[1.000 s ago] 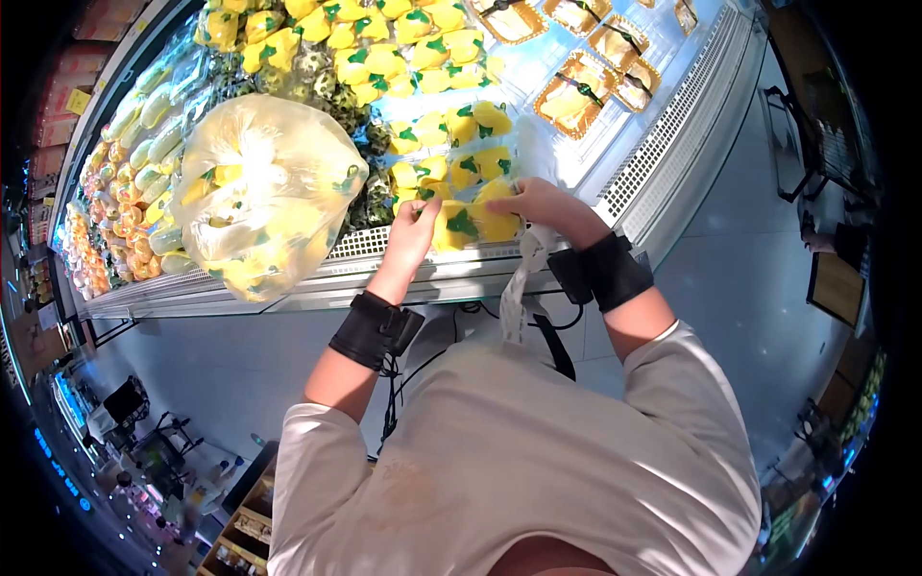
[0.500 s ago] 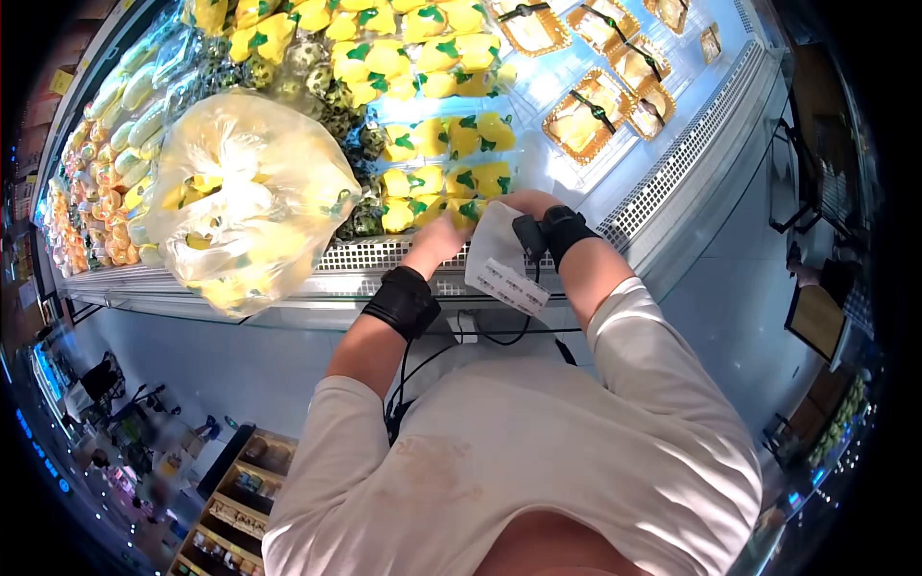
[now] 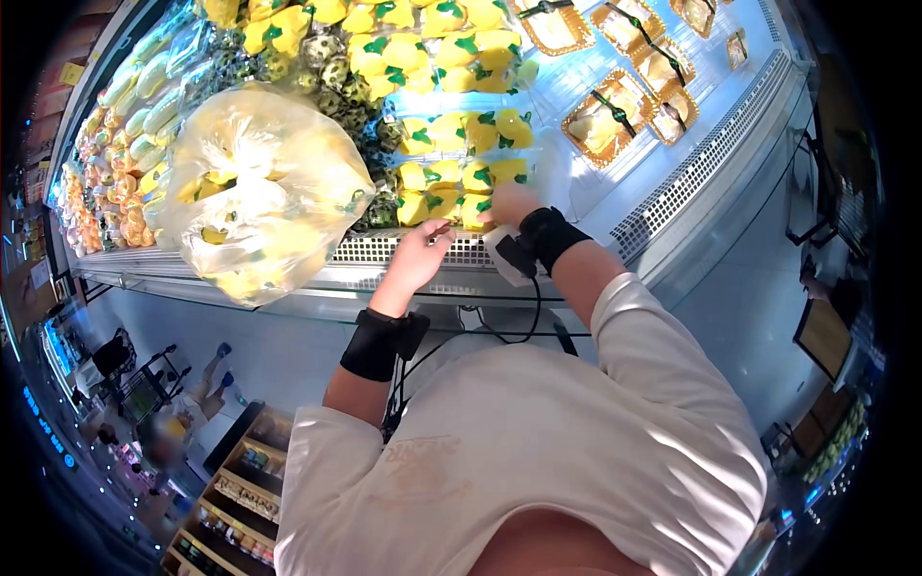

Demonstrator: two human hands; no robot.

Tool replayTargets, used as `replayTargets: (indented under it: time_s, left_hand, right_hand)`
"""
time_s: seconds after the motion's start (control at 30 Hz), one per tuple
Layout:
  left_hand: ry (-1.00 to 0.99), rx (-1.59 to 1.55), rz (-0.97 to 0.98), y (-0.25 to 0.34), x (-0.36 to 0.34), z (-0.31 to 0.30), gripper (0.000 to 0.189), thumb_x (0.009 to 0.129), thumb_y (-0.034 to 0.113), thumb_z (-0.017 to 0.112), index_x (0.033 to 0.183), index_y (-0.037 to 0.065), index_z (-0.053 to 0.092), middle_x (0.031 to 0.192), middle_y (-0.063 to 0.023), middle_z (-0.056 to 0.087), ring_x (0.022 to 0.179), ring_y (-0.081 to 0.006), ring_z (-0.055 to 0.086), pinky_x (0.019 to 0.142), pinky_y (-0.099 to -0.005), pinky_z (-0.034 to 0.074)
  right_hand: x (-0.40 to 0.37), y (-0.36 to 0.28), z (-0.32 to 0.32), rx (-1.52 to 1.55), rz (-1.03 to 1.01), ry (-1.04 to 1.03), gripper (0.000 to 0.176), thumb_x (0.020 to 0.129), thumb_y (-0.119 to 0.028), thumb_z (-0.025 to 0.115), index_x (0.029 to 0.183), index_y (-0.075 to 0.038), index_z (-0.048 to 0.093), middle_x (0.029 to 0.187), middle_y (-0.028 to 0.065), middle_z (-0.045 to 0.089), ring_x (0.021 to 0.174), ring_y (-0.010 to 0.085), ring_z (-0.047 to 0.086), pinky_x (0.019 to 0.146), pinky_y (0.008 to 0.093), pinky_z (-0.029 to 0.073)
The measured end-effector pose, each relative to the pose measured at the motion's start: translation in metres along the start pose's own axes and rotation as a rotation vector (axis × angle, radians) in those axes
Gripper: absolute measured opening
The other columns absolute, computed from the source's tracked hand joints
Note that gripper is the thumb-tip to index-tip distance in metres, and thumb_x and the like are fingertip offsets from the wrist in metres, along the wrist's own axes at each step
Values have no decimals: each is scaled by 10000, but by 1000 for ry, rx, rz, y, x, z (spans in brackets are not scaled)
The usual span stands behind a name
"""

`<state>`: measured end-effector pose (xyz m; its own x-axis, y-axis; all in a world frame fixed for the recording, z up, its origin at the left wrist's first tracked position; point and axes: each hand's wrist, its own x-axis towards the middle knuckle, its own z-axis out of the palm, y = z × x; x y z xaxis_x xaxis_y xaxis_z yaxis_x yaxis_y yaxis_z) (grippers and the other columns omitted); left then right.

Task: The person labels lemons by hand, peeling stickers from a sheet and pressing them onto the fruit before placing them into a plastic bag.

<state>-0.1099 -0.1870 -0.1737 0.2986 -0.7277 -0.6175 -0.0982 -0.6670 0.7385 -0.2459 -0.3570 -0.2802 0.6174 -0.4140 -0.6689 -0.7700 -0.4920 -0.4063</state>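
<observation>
Rows of yellow packages with green marks [image 3: 444,177] lie in a display case. My left hand [image 3: 423,252] is just below the front row, above the perforated front grille, with its fingers apart and nothing in them. Beside the front row's right end is my right hand [image 3: 514,205], its fingers partly hidden and blurred; what it holds, if anything, cannot be made out. A white sheet [image 3: 507,257] hangs under the right hand, partly covered by the black wrist device. Both wrists wear black straps. A large translucent bag [image 3: 264,192] of yellow items rests to the left.
Trays with black bands [image 3: 607,117] lie at the case's right. Dark speckled packages [image 3: 331,72] and orange ones [image 3: 108,206] fill the left. The perforated metal edge [image 3: 706,158] runs along the front. A person [image 3: 187,408] and a cart are at lower left.
My left hand has moved down and away from the packages and opened. The right hand stays near the front row, and less of the white sheet shows. The view has shifted slightly.
</observation>
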Motion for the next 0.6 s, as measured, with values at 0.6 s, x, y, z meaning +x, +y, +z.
replayTargets:
  time_s: [0.6]
  left_hand:
    - [746,-363,-243,-45,-256,-169,300,953,232,537,1171,38,604,1053,-52,652,1002,-150,596,881,-294,437]
  right_hand:
    - [30,-30,25,-508,-144,-200,333,718,-342,752,926,-84,719,944,87,697,923,260,659,738,353,518]
